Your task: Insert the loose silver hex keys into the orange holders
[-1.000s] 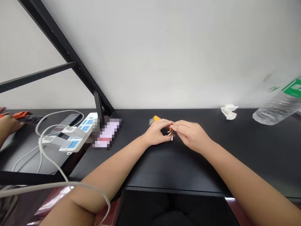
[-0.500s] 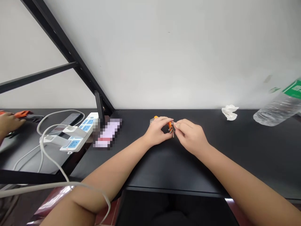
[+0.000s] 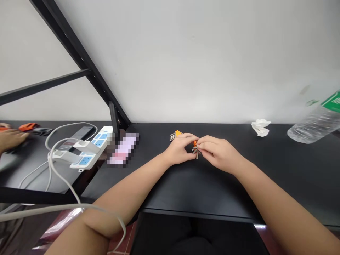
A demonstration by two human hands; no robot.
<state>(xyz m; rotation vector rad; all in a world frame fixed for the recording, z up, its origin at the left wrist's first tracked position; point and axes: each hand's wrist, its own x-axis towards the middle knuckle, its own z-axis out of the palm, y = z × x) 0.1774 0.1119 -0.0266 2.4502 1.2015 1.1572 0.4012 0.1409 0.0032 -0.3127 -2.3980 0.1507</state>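
Observation:
Both my hands meet over the middle of the black table [image 3: 186, 184]. My left hand [image 3: 179, 150] is closed around an orange holder with several metal hex keys [image 3: 196, 150], its fingers curled over the top. My right hand [image 3: 219, 153] pinches the short metal ends that stick out of the holder's right side. Behind my left hand the long ends of the keys [image 3: 174, 135] fan out with a bit of orange showing. The hands hide most of the holder.
A crumpled white tissue [image 3: 260, 126] and a tilted clear water bottle [image 3: 316, 122] sit at the back right. A white power strip [image 3: 90, 148] with white cables lies left, beside a black slanted frame [image 3: 79, 56]. Another person's hand [image 3: 9, 139] rests by an orange tool at far left.
My right hand's fingers have shifted slightly on the metal key ends, and both hands have stayed together in the same spot. The other person's hand has moved a little.

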